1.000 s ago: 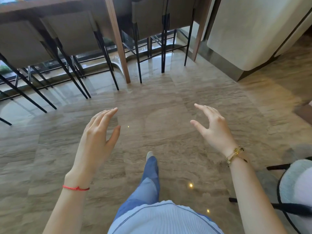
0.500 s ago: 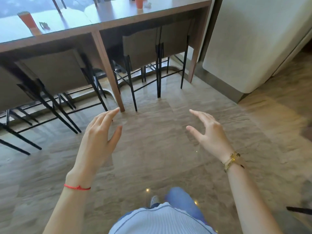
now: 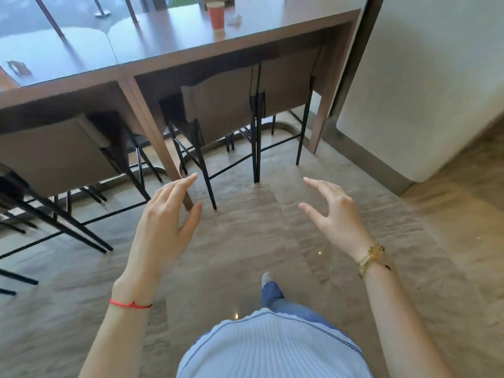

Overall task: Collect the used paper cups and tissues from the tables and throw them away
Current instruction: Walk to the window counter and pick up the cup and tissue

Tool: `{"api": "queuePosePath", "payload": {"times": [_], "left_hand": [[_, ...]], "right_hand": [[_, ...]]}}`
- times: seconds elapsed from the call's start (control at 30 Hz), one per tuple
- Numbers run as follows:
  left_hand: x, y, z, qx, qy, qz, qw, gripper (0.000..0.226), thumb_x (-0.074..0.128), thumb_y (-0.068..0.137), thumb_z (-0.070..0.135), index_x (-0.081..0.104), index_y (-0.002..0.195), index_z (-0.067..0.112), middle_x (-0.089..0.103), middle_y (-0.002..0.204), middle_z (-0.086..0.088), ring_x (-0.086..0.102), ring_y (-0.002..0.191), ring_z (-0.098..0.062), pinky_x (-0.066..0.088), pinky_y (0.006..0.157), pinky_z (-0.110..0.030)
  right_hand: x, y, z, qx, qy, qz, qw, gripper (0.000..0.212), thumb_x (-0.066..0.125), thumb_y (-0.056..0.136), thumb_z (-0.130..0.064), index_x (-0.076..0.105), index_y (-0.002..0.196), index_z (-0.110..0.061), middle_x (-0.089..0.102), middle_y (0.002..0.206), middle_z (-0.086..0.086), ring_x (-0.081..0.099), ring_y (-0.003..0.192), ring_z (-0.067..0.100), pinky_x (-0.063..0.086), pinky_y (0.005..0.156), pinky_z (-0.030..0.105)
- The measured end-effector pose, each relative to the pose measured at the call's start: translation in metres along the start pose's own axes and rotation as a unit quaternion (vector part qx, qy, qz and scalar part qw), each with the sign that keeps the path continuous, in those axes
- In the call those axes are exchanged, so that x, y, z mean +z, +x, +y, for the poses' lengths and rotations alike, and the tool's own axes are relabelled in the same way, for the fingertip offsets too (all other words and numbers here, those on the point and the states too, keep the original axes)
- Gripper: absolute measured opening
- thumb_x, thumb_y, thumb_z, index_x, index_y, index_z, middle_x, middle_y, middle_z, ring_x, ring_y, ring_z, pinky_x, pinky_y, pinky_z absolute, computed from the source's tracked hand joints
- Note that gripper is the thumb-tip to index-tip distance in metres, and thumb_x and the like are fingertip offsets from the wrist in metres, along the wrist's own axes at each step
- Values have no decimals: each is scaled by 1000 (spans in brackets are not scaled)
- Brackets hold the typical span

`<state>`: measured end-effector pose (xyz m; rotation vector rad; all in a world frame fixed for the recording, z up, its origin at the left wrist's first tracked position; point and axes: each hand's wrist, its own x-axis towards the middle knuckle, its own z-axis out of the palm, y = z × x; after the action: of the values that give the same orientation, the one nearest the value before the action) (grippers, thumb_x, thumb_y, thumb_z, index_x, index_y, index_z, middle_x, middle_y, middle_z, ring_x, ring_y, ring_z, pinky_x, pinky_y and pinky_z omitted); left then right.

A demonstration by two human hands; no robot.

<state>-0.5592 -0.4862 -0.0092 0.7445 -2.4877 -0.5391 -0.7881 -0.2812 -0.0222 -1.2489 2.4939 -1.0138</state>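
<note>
From my head camera, the long brown table (image 3: pixel 272 36) is my landmark. On its far right part stands an orange paper cup (image 3: pixel 216 16), upright, and just to the cup's right lies a small crumpled tissue (image 3: pixel 235 20), apart from the cup. At the table's far left edge there is another crumpled scrap (image 3: pixel 16 67), blurred, beside a bit of orange at the frame's border that I cannot identify.

Tucked under the table are brown-backed stools (image 3: pixel 218 105) on thin black legs.

My left hand (image 3: pixel 163 222) and my right hand (image 3: pixel 335 216) hover over the stone floor (image 3: pixel 245 241) on the near side of the table, well apart from each other, fingers loosely spread and holding nothing. Neither touches the table or a stool. My left wrist has a red string (image 3: pixel 130 304); my right wrist has a gold bracelet (image 3: pixel 371 259).
</note>
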Motion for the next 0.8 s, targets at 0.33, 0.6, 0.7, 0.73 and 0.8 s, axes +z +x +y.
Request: {"api": "queuePosePath", "payload": {"times": [0.33, 0.6, 0.7, 0.73, 0.8], "left_hand": [[44, 192, -28, -35, 17, 54, 998, 49, 51, 94, 32, 45, 141, 17, 57, 132, -1, 47, 128, -14, 33, 109, -26], [77, 326, -82, -45, 31, 59, 997, 49, 56, 94, 26, 46, 141, 16, 57, 132, -2, 49, 126, -15, 38, 107, -29], [84, 380, -105, -47, 42, 65, 996, 48, 55, 95, 26, 46, 141, 17, 57, 133, -1, 47, 128, -14, 34, 109, -26], [86, 400, -113, -48, 44, 65, 996, 48, 55, 95, 26, 46, 141, 17, 56, 133, -1, 47, 128, -14, 33, 109, -25], [86, 443, -128, -49, 37, 72, 995, 47, 55, 95, 27, 46, 141, 18, 56, 134, -1, 47, 128, -13, 34, 108, -27]], "right_hand": [[-21, 241, 26, -75, -28, -4, 997, 51, 63, 89, -31, 48, 136, -18, 53, 135, -2, 40, 130, 10, 24, 105, 17], [5, 395, 44, -91, -24, -22, 995, 51, 63, 89, -29, 48, 137, -19, 52, 136, -4, 39, 131, 7, 16, 102, 1], [18, 452, 44, -99, -19, -26, 995, 50, 62, 90, -29, 48, 137, -20, 52, 136, -5, 37, 131, 3, 19, 105, 8], [23, 476, 43, -103, -16, -27, 994, 50, 62, 90, -29, 48, 137, -20, 52, 136, -5, 36, 129, 0, 21, 106, 11], [28, 522, 38, -111, -10, -21, 994, 51, 63, 89, -28, 48, 137, -19, 52, 136, -5, 34, 126, -3, 24, 107, 15]]}}
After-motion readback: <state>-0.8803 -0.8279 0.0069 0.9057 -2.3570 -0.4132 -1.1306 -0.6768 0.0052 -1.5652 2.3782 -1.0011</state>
